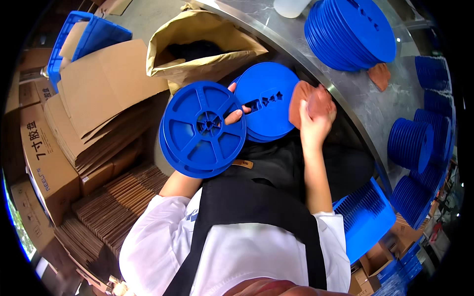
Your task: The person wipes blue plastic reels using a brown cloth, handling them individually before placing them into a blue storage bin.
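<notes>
The left hand (pixel 234 117) is closed around a spoked blue reel (pixel 198 127) from behind, its fingertips showing at the reel's right side, while the right hand (pixel 316 123) grips a reddish-brown pad (pixel 297 101) between thumb and fingers. The spoked reel is held upright before the person's waist, off the tabletop (pixel 363 101), and another blue rim peeps out behind its lower left. Just beside it, outside the tabletop's steel edge, is a solid-faced blue disc (pixel 261 81) with small cut-outs around its middle; the pad lies along the disc's right side, though whether it presses on the face cannot be told.

On the tabletop, close to the steel edge, a large stack of blue discs (pixel 363 34) leans on its side, with a brown scrap (pixel 379 77) next to it and a white container (pixel 291 6) farther up by the edge. More blue stacks (pixel 410 143) stand toward the tabletop's right end. Left of that edge an open tan sack (pixel 212 63) gapes beside cardboard sheets (pixel 106 79), and a blue crate (pixel 363 241) sits below the tabletop, near the right elbow
</notes>
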### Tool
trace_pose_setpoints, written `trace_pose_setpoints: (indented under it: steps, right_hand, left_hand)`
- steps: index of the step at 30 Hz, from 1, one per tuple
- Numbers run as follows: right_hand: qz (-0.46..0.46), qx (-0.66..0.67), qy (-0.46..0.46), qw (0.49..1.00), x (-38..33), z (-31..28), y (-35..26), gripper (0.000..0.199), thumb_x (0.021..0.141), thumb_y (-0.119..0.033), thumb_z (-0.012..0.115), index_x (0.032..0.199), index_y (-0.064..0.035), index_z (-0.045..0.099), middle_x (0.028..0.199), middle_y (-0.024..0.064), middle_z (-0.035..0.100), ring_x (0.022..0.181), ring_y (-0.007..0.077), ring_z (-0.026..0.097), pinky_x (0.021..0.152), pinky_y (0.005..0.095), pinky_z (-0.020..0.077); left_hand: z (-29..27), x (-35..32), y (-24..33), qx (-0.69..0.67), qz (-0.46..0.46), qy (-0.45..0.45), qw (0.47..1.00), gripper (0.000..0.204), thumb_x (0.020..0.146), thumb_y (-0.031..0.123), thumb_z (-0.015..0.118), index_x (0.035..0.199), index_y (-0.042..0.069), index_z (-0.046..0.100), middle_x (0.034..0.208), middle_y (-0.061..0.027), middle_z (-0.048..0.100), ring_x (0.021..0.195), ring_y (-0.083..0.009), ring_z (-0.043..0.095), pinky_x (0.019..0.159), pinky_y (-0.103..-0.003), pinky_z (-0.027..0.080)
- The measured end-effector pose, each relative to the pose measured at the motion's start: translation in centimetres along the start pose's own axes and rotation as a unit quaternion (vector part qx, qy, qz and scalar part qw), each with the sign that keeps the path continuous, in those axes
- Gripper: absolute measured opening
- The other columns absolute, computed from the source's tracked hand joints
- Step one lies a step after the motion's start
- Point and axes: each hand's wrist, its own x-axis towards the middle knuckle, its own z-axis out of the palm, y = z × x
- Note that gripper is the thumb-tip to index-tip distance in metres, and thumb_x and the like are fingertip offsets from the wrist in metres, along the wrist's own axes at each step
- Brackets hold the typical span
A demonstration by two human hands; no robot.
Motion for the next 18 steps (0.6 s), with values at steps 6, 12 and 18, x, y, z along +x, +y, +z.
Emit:
trace_pose_setpoints:
  steps: [6,12,18]
  right_hand:
    - [-0.19,0.066,-0.158,0.967,-2.8,-0.2,-6.0,0.041,0.061,-0.007,0.072,0.099,-0.0101,0.054,0.127,0.0108,0.057,0.113,0.0305,0.054,0.093,0.041,0.0423]
    - [-0.051,0.037,-0.026,0.998,1.2,1.4,0.2,0.041,0.072,-0.016,0.075,0.107,-0.002,0.061,0.106,0.0162,0.062,0.099,0.0363,0.058,0.088,0.0417,0.0469]
    - [-0.225,0.123,-0.179,0.95,2.6,3.7,-6.9,0.038,0.059,-0.01,0.073,0.094,-0.009,0.057,0.12,0.0093,0.06,0.112,0.0294,0.053,0.088,0.0397,0.0436]
  left_hand:
    - [-0.5,-0.5,-0.7,0.018,-0.001,-0.005,1.0,0.068,0.087,0.009,0.066,0.145,0.002,0.03,0.101,-0.0092,0.067,0.103,-0.0194,0.062,0.095,-0.034,0.047]
    - [-0.9,0.1,-0.5,0.016,0.01,-0.024,1.0,0.067,0.087,0.009,0.066,0.145,0.002,0.032,0.101,-0.0089,0.066,0.101,-0.0183,0.062,0.094,-0.033,0.047]
    - [-1.4,-0.2,-0.2,0.043,-0.001,-0.037,0.998,0.066,0.087,0.01,0.066,0.144,0.002,0.033,0.101,-0.0085,0.066,0.1,-0.0171,0.062,0.093,-0.032,0.048]
